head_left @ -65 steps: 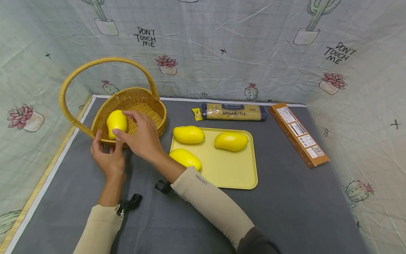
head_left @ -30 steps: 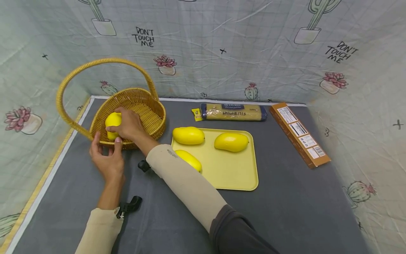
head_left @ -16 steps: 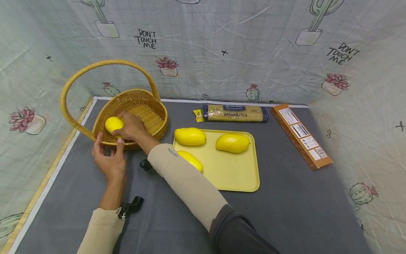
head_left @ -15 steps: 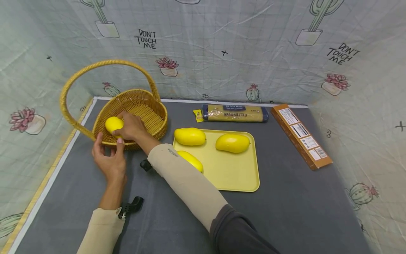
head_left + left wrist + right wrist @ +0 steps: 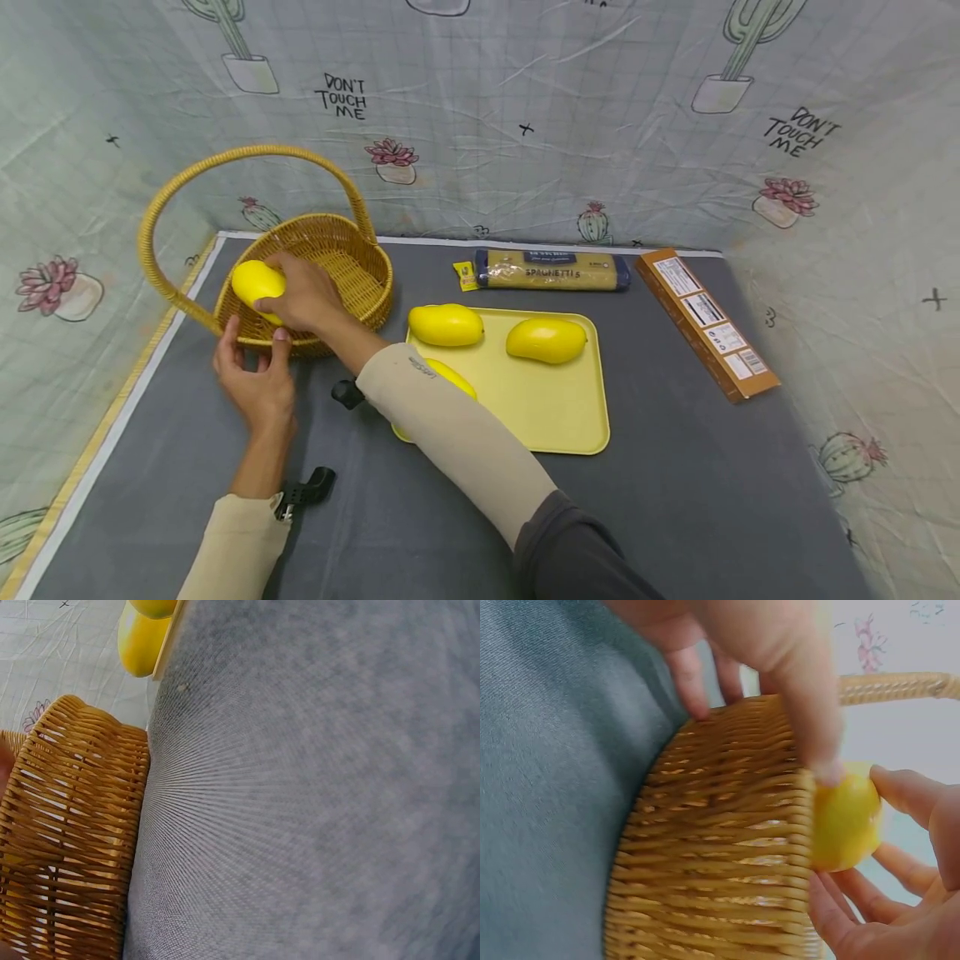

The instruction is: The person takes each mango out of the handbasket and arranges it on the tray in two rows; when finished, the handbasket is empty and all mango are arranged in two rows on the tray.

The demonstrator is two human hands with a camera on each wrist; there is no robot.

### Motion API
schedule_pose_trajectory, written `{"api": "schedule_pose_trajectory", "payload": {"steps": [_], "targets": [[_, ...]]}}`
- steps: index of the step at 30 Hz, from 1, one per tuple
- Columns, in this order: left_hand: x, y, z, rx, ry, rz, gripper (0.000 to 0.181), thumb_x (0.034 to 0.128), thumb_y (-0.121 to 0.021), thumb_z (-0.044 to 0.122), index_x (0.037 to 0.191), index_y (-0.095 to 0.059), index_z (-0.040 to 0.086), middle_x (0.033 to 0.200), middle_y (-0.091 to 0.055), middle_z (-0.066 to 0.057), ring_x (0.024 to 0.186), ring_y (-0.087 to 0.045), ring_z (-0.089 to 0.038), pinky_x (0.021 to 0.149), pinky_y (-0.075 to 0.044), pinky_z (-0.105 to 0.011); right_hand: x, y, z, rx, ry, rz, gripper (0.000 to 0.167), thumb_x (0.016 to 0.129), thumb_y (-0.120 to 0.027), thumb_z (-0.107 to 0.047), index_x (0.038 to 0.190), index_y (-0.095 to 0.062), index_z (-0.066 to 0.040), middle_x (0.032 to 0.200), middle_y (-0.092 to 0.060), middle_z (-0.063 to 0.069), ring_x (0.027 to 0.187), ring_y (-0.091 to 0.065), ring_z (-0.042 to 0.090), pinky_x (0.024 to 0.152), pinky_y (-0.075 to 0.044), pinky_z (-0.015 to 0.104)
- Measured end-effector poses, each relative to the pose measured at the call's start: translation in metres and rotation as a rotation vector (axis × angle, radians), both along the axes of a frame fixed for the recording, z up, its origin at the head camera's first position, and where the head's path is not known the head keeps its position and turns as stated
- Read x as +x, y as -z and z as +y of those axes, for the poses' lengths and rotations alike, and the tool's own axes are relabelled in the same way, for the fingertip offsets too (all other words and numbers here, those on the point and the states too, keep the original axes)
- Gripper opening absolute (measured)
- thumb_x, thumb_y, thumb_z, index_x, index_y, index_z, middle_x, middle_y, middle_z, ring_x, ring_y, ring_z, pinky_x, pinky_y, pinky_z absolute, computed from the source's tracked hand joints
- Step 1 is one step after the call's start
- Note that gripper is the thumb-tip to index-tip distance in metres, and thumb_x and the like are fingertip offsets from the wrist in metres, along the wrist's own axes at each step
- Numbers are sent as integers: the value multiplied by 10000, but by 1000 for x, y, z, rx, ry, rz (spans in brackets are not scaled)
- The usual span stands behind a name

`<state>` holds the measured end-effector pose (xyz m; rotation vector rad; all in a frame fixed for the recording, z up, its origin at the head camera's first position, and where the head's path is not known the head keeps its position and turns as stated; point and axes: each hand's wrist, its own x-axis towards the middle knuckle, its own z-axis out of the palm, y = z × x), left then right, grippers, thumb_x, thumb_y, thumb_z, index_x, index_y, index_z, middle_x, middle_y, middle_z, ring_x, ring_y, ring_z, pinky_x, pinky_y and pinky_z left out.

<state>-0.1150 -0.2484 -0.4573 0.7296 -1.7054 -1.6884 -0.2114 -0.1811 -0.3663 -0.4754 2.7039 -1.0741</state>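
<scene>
In the head view, my right hand (image 5: pixel 303 293) holds a yellow mango (image 5: pixel 257 284) inside the left part of a wicker basket (image 5: pixel 360 279) with a tall arched handle. The right wrist view has the thumb and fingers around the mango (image 5: pixel 846 817), just beyond the basket's rim. My left hand (image 5: pixel 257 383) grips the near rim of the basket, its thumb at the top edge. Part of the basket's woven side (image 5: pixel 71 832) fills the left of the left wrist view. Several fingertips of both hands are hidden behind the basket or mango.
A yellow tray (image 5: pixel 540 417) holds three mangoes, one partly covered by my right sleeve. Behind it lies a spaghetti pack (image 5: pixel 555 271), and a brown box (image 5: pixel 708 325) lies on the right. A printed cloth (image 5: pixel 480 117) hangs behind the grey table (image 5: pixel 675 500).
My right hand has shifted left with the mango, which was upright earlier and dipped lower half a second ago; now it is raised and tilted left. My left hand has stayed on the rim.
</scene>
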Motion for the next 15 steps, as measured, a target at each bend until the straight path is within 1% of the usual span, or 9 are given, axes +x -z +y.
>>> {"api": "schedule_pose_trajectory", "payload": {"steps": [6, 11, 13, 15], "targets": [[0, -3, -1, -4, -11, -11, 678, 923, -832, 222, 1538, -554, 281, 1634, -357, 9, 1538, -304, -210, 1272, -334, -449, 12, -23, 15, -25, -76, 54, 647, 928, -826, -430, 1508, -546, -373, 1366, -661, -189, 1019, -615, 10, 784, -454, 174], [0, -3, -1, 12, -2, -5, 678, 920, -827, 200, 1537, -557, 281, 1632, -358, 6, 1542, -301, -214, 1269, -334, -439, 21, -36, 35, -33, -124, 113, 654, 953, -800, -420, 1539, -520, -344, 1369, -647, -161, 1021, -592, 4, 773, -438, 159], [0, -3, -1, 16, 2, -7, 680, 920, -827, 204, 1538, -555, 279, 1634, -353, 9, 1540, -299, -206, 1276, -327, -440, 26, -40, 44, -37, -141, 137, 657, 965, -787, -411, 1554, -510, -324, 1409, -633, -149, 1065, -588, 10, 802, -439, 159], [0, -3, -1, 15, 3, -6, 677, 921, -824, 208, 1538, -554, 274, 1632, -355, 8, 1539, -302, -203, 1283, -320, -446, 31, -44, 54, -41, -157, 159, 663, 975, -776, -403, 1569, -498, -308, 1464, -612, -146, 1143, -584, 15, 859, -439, 161]]}}
